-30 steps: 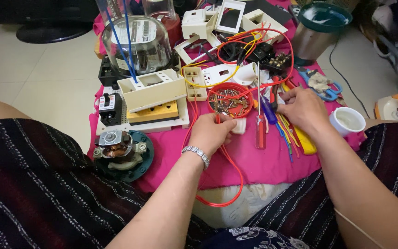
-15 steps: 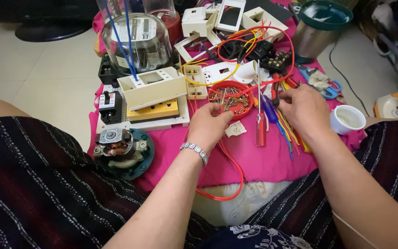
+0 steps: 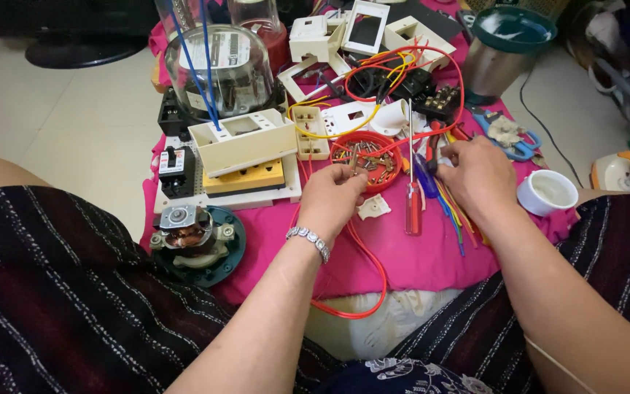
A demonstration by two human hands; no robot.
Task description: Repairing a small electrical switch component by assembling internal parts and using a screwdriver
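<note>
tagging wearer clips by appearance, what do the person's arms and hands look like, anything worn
Both forearms are bare, with no sleeves or gloves. The left hand has a silver link bracelet at the wrist. The right hand shows no ring, watch or band.

A glass-domed meter (image 3: pixel 216 66) stands upper left, a small motor (image 3: pixel 187 232) on a teal base lower left, a white cup (image 3: pixel 547 192) at right, blue-handled pliers (image 3: pixel 508 133) above it.

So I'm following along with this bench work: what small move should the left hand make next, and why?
Probably lift the left hand clear of the red dish: its fingertips pinch a small metal piece at the dish's rim, while the right hand rests among the coloured wires.
</note>
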